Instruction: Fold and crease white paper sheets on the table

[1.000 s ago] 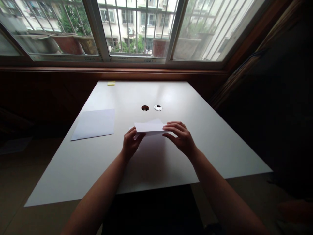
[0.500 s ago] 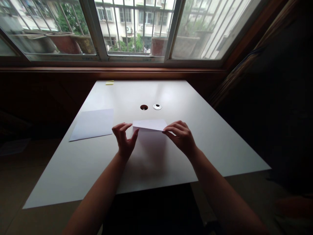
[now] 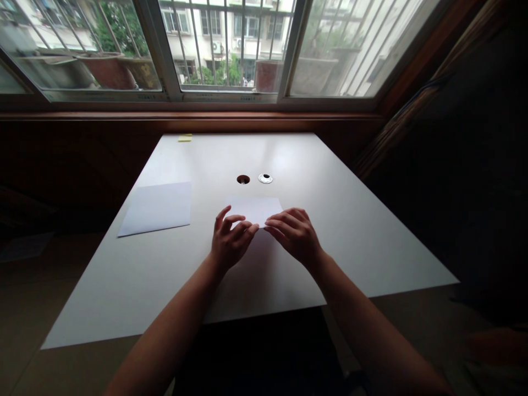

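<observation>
A piece of white paper (image 3: 258, 209) is held between both hands just above the table, its near edge toward me. My left hand (image 3: 231, 237) pinches that near edge with thumb and index finger, while its other fingers are spread over the paper's left side. Close beside it, my right hand (image 3: 293, 231) grips the same edge from the right, thumb below and fingers on top. The two sets of fingertips almost meet. Part of the paper is hidden behind my fingers.
The white table (image 3: 363, 247) has a round hole (image 3: 243, 180) and, beside it, a round grommet cover (image 3: 265, 179). White sheets (image 3: 159, 208) lie at the left. Yellow sticky notes (image 3: 185, 138) sit at the far left edge, below the barred window (image 3: 231, 49).
My left hand let go of the paper's left end, then moved right and took its near edge. My right hand slid slightly left, and the paper now lies flatter.
</observation>
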Tool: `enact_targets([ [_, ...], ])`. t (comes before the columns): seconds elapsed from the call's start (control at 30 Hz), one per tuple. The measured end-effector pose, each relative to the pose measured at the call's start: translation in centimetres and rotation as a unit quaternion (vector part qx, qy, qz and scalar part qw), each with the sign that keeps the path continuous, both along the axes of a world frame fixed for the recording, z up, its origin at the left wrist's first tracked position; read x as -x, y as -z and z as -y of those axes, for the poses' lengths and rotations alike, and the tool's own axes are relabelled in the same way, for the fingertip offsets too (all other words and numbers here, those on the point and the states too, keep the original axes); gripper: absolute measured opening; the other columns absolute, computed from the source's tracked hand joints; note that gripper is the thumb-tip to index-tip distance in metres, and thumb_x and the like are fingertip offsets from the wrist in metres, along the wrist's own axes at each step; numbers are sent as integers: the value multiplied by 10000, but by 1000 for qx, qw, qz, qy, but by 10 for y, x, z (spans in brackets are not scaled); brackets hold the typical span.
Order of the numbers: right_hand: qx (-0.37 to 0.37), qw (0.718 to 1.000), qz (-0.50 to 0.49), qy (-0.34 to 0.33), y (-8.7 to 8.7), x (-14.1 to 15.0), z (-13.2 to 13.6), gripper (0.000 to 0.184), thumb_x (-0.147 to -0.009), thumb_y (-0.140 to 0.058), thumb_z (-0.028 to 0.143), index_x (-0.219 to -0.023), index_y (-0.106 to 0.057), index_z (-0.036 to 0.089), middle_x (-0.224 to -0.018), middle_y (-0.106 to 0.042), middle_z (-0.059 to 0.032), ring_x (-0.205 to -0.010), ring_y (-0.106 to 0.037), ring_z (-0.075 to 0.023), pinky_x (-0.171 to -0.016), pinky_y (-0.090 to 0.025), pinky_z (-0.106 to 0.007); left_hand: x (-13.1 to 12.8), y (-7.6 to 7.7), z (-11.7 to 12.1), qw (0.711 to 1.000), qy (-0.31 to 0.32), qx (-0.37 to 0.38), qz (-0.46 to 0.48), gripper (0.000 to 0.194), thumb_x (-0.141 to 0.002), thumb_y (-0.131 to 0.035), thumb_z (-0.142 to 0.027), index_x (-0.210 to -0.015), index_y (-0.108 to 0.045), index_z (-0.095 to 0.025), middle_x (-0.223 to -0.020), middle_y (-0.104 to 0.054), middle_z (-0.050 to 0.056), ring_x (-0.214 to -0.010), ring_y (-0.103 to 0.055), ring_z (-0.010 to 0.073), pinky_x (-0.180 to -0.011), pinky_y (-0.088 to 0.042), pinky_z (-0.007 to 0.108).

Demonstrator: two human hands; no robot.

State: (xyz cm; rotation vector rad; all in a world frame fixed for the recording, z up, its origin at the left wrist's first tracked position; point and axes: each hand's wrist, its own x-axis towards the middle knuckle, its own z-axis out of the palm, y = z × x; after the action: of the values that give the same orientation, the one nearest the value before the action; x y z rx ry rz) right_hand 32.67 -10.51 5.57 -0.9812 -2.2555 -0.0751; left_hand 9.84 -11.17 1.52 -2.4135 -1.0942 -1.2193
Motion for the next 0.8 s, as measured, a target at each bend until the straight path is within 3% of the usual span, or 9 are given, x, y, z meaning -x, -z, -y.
enact_targets([
  [0.57, -99, 993, 34, -53, -2, -3, 0, 172, -894, -683, 177, -1036, -683, 275, -979, -738, 15, -859, -595, -176, -903, -412, -395, -1, -6, -1, 998, 11, -60, -12, 228, -884, -694, -198, -1082, -672, -309, -944, -710, -15, -977, -603, 203, -1078, -428, 517],
  [0.8, -106, 992, 24, -62, 3, -11, 0, 199, -892, -681, 166, -1050, -683, 287, -1010, -741, 21, -829, -606, -166, -876, -430, -389, 2, -8, -3, 998, 24, -64, -11, 265, -866, -713, -184, -1092, -661, -313, -941, -714, -24, -963, -597, 200, -1063, -444, 495],
])
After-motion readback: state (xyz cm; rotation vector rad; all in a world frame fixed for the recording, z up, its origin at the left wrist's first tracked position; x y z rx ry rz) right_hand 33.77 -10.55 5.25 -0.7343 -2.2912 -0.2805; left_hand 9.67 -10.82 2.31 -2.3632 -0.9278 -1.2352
